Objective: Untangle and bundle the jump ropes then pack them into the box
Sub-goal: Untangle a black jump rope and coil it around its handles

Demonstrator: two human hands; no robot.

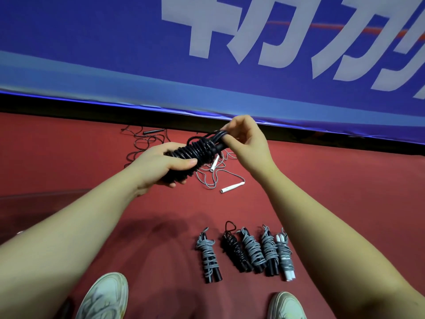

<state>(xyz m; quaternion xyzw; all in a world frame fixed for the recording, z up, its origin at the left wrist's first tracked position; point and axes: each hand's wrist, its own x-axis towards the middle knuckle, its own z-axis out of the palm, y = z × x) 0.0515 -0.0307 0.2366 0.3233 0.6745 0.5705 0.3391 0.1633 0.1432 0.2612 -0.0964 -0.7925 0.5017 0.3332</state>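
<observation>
I hold a black jump rope bundle (197,150) above the red floor, its cord coiled round the handles. My left hand (158,168) grips the lower end of the bundle. My right hand (243,139) pinches the cord loops at the upper end. Under them a loose grey rope with white handles (230,187) lies on the floor. A loose black rope (145,140) lies tangled further back left. Several finished bundles (250,252), grey and black, lie in a row near my feet. No box is in view.
A blue banner with white lettering (207,54) runs across the back, above a dark gap at floor level. My two white shoes (105,298) stand at the bottom edge. Red floor (333,180) spreads on both sides.
</observation>
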